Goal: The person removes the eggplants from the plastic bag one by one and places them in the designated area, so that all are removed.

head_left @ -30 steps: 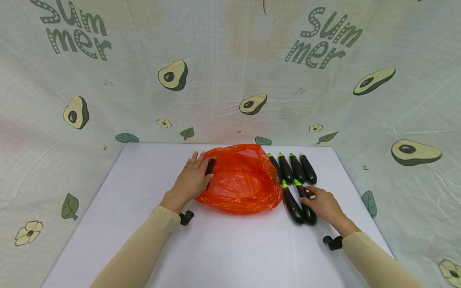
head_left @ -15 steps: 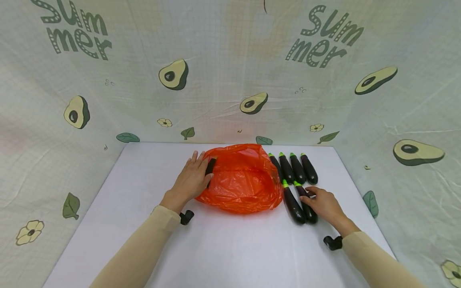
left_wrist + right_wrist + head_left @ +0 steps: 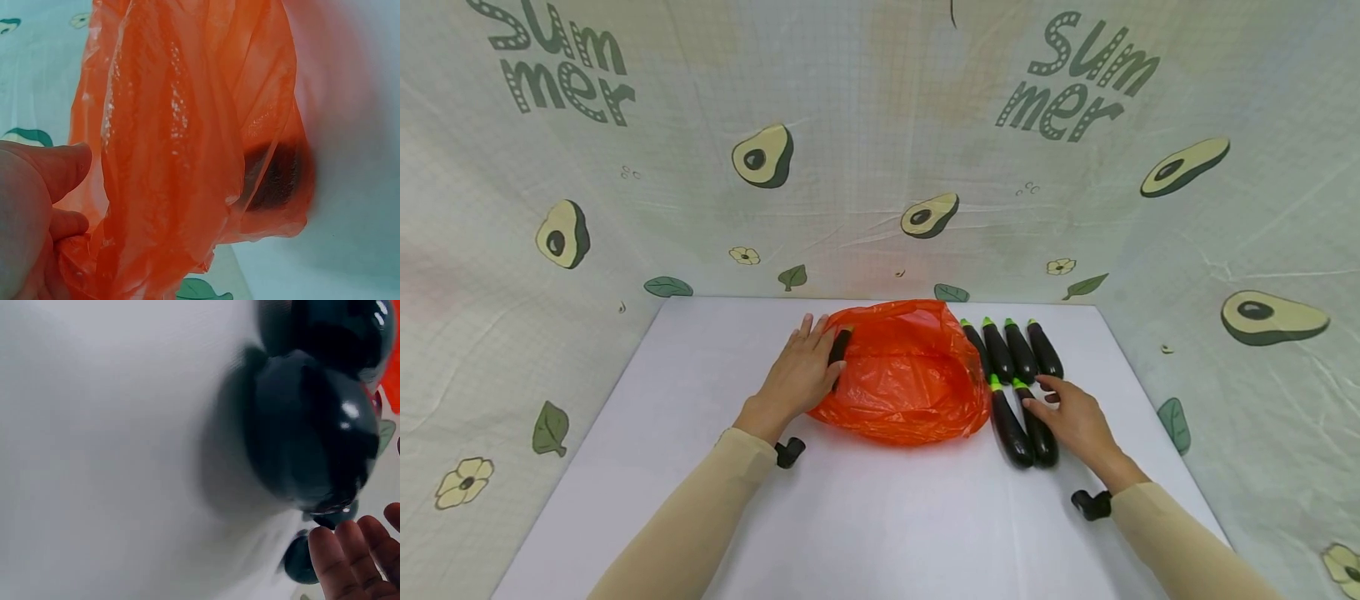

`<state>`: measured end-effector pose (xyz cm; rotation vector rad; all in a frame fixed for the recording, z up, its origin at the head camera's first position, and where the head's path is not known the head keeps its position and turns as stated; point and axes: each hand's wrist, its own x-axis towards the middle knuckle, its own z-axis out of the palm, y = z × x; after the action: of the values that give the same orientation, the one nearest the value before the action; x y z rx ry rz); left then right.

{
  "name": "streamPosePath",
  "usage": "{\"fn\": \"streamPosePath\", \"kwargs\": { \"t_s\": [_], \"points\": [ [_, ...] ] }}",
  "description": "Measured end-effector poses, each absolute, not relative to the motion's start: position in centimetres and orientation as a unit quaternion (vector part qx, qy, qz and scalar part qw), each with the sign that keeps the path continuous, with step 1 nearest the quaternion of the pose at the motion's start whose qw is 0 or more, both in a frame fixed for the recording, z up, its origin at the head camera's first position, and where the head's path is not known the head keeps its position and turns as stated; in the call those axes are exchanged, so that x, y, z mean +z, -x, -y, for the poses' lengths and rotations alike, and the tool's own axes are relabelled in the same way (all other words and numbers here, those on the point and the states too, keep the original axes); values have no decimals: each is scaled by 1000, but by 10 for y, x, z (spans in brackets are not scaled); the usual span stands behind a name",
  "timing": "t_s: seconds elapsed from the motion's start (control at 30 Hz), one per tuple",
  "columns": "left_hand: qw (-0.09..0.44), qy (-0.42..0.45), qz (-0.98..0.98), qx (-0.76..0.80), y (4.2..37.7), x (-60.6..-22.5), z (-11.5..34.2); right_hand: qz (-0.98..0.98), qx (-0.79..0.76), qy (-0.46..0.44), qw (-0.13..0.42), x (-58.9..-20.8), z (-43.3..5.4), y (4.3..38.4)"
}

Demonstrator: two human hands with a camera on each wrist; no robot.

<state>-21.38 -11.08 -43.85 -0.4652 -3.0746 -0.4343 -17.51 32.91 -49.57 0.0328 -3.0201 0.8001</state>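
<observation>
An orange-red plastic bag [image 3: 902, 392] lies with its mouth open in the middle of the table. My left hand [image 3: 799, 371] rests against its left rim, fingers stretched out. An eggplant [image 3: 839, 345] lies inside the bag beside that hand, and a dark shape [image 3: 272, 178] shows through the film in the left wrist view. My right hand [image 3: 1075, 421] hovers over the right eggplant [image 3: 1041, 437] of the front pair, thumb and fingers apart. In the right wrist view its fingers [image 3: 353, 556] are fairly straight beside the round end of an eggplant [image 3: 309, 431], not gripping it.
Another front eggplant [image 3: 1011, 429] lies close to the bag's right side. Behind the pair, several eggplants [image 3: 1019, 354] with green stem ends lie in a row. They all rest on a white table [image 3: 887, 517], with a printed cloth [image 3: 850, 150] hanging behind and at the sides.
My right hand has shifted slightly, its fingers lifting a little from the front right eggplant, which has rolled slightly left. My left hand and the bag stay the same.
</observation>
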Motion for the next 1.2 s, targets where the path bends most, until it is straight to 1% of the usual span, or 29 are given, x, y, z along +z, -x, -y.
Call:
{"fn": "streamPosePath", "kwargs": {
  "t_s": [0.27, 0.43, 0.7, 1.0, 1.2],
  "points": [
    [12, 148, 979, -139, 215, -435, 114, 958, 279, -35, 58, -470, -300, 186],
    [15, 154, 980, -127, 216, -435, 115, 948, 307, -43, 63, -451, -267, 196],
    [22, 152, 980, -127, 217, -435, 115, 932, 354, -71, 43, -438, -207, 209],
    [16, 149, 982, -116, 218, -437, 113, 926, 366, -87, 19, -448, -137, 223],
    [26, 152, 983, -101, 219, -436, 117, 924, 370, -93, 9, -458, -99, 233]
  ]
}}
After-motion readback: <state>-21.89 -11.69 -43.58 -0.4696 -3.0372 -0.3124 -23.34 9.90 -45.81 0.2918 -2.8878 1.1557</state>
